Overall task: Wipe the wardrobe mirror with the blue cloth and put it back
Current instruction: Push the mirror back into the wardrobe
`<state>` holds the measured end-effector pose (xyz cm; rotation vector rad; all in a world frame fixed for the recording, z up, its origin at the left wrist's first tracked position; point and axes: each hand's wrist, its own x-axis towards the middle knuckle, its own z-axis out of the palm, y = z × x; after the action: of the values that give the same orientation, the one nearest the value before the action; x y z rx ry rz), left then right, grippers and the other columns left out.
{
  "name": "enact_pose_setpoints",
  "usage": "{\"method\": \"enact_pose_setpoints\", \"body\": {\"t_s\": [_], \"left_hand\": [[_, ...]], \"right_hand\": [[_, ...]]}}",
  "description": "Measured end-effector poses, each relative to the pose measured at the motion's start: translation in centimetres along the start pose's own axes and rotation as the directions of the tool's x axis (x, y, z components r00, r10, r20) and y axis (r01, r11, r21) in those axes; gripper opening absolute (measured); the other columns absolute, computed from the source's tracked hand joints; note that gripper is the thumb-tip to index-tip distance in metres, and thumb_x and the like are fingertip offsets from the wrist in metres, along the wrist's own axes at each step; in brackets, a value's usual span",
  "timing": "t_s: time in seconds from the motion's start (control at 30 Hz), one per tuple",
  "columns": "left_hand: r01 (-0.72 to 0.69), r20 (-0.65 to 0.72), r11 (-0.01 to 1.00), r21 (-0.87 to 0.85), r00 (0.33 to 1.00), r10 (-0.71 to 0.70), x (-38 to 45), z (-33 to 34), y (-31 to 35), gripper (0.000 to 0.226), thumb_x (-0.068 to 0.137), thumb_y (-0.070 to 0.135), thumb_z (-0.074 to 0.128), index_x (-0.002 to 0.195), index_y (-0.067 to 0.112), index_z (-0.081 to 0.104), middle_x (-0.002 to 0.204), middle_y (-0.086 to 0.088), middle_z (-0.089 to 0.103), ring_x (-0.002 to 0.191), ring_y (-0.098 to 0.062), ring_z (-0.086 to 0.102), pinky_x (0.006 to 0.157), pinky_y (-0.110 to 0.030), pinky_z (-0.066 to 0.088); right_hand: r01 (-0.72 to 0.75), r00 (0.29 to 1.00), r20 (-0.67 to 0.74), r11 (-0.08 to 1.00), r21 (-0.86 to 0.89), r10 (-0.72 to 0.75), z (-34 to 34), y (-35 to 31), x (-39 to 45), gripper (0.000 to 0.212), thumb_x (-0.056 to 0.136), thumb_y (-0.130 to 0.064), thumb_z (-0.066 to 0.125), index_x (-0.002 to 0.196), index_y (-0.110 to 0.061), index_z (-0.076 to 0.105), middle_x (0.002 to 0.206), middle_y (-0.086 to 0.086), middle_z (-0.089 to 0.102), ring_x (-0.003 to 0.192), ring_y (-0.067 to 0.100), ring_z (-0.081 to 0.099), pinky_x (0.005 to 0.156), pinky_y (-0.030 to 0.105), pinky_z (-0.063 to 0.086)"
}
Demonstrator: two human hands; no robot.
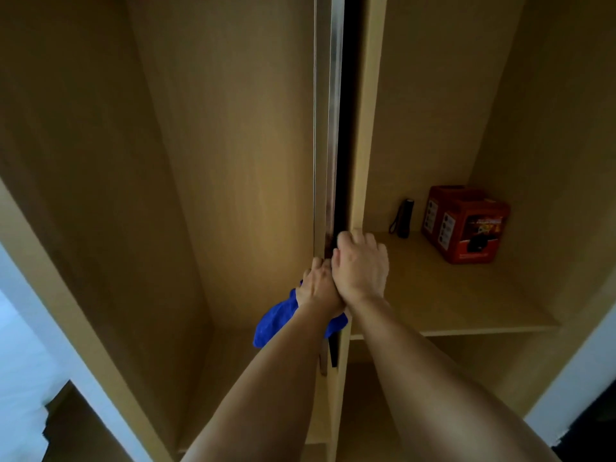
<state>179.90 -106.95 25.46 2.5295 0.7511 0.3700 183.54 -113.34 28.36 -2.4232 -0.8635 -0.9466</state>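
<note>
Two bare forearms fill the lower part of the view, reaching up and forward to the narrow edge of a pull-out panel that stands between two wardrobe bays. The left hand [318,288] has its fingers [316,263] curled onto the panel's edge, and the blue cloth [273,320] is bunched under its palm and wrist, hanging down beside the forearm. The right hand [361,268] lies just beside and partly over the left, its fingers [350,236] hooked round the same edge from the other side, into the dark gap. The wardrobe mirror [335,111] shows only as a thin reflective strip seen edge-on, running up from the hands to the top of the view; its face is hidden, so whether it has been wiped cannot be told.

Judging from this, the step in hand is sliding the mirror panel along its track, though whether out or in cannot be read from one moment. To do it well, both hands should pull or push straight along the track, not sideways, so the panel does not bind. The cloth ought to stay tucked in the left palm, clear of the gap, where it could snag. Fingertips in the dark slot risk a pinch if the panel goes home.

On the shelf [466,305] in the right bay stand a red box [466,225] and, just beside it, a small black torch [405,218].
</note>
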Motion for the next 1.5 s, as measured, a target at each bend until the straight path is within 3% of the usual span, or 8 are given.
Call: {"method": "enact_pose_setpoints", "body": {"t_s": [0.23, 0.37, 0.57, 0.73, 0.9, 1.17, 1.37, 1.5], "left_hand": [[-0.027, 0.053, 1.000, -0.002, 0.998, 0.027, 0.1, 0.4, -0.6, 0.061, 0.084, 0.037, 0.055, 0.137, 0.018, 0.031, 0.137, -0.002, 0.038, 0.127, -0.020, 0.037, 0.106, -0.038, 0.034], [0.075, 0.024, 0.974, -0.215, 0.997, -0.071, -0.9, -0.3, -1.5, 0.023, 0.083, 0.024, 0.054, 0.105, 0.017, 0.047, 0.094, 0.001, 0.058, 0.091, -0.019, 0.057, 0.074, -0.030, 0.048], [0.420, 0.150, 0.601, -0.680, 0.882, -0.447, -4.1, -0.8, -4.5, 0.044, 0.073, 0.014, 0.067, 0.110, 0.019, 0.044, 0.102, -0.002, 0.055, 0.077, -0.012, 0.052, 0.055, -0.024, 0.042], [0.529, 0.234, 0.300, -0.794, 0.721, -0.652, -7.7, -0.7, -7.0, 0.064, 0.076, 0.022, 0.069, 0.129, 0.012, 0.034, 0.107, -0.006, 0.047, 0.089, -0.023, 0.050, 0.064, -0.035, 0.042], [0.527, 0.300, 0.064, -0.847, 0.574, -0.762, -11.6, -1.8, -9.7, 0.066, 0.075, 0.024, 0.071, 0.126, 0.008, 0.033, 0.117, -0.015, 0.054, 0.096, -0.030, 0.055, 0.072, -0.040, 0.045], [0.431, 0.314, -0.114, -0.895, 0.428, -0.848, -20.0, -4.0, -15.5, 0.078, 0.084, 0.039, 0.061, 0.144, 0.025, 0.014, 0.135, -0.013, 0.044, 0.114, -0.038, 0.051, 0.095, -0.055, 0.043], [0.699, 0.174, 0.171, -0.694, 0.393, -0.903, -29.1, -5.9, -21.7, 0.085, 0.085, 0.007, 0.049, 0.149, 0.031, -0.003, 0.155, -0.009, 0.011, 0.134, -0.036, 0.031, 0.093, -0.049, 0.046], [0.691, -0.033, 0.719, -0.074, 0.719, -0.695, -34.0, -7.2, -23.7, 0.112, 0.069, 0.013, 0.072, 0.147, 0.037, -0.005, 0.157, -0.007, 0.003, 0.140, -0.030, 0.021, 0.105, -0.046, 0.035]], "right_hand": [[0.238, 0.950, 0.191, 0.969, 0.069, -0.247, 0.2, -0.3, 1.0, 0.035, 0.096, -0.015, 0.045, 0.130, -0.014, 0.053, 0.127, 0.003, 0.055, 0.120, 0.021, 0.046, 0.098, 0.031, 0.038], [0.251, 0.939, 0.230, 0.966, 0.060, -0.258, 0.2, 0.1, -0.1, 0.033, 0.095, -0.015, 0.045, 0.126, -0.015, 0.056, 0.126, 0.001, 0.058, 0.118, 0.020, 0.049, 0.094, 0.031, 0.041], [0.142, 0.935, 0.291, 0.966, 0.218, -0.203, 0.4, 0.7, -5.8, 0.043, 0.093, -0.033, 0.044, 0.135, -0.021, 0.042, 0.127, -0.002, 0.054, 0.107, 0.018, 0.057, 0.077, 0.030, 0.048], [-0.526, 0.533, 0.840, 0.740, 0.420, -0.098, -0.6, -1.5, -9.4, 0.081, 0.081, -0.074, 0.045, 0.146, -0.029, 0.026, 0.140, -0.002, 0.046, 0.122, 0.021, 0.049, 0.089, 0.030, 0.042], [-0.804, 0.224, 0.923, 0.476, 0.356, -0.312, -1.3, -4.7, -12.0, 0.070, 0.078, -0.036, 0.076, 0.137, -0.022, 0.043, 0.125, -0.002, 0.057, 0.105, 0.013, 0.056, 0.086, 0.027, 0.045], [-0.501, 0.363, 0.810, 0.636, 0.586, -0.460, -1.8, -12.3, -16.2, 0.032, 0.084, 0.004, 0.060, 0.116, 0.001, 0.059, 0.116, 0.021, 0.063, 0.110, 0.033, 0.058, 0.093, 0.040, 0.046], [-0.071, 0.337, 0.719, 0.745, 0.663, -0.608, -1.7, -19.2, -20.6, 0.018, 0.086, -0.008, 0.058, 0.103, -0.008, 0.062, 0.110, 0.012, 0.063, 0.102, 0.029, 0.059, 0.088, 0.038, 0.048], [0.420, 0.336, 0.607, 0.691, 0.588, -0.720, -3.1, -24.5, -24.5, 0.027, 0.084, -0.007, 0.057, 0.108, -0.017, 0.051, 0.112, 0.005, 0.060, 0.102, 0.028, 0.059, 0.074, 0.035, 0.042]]}}
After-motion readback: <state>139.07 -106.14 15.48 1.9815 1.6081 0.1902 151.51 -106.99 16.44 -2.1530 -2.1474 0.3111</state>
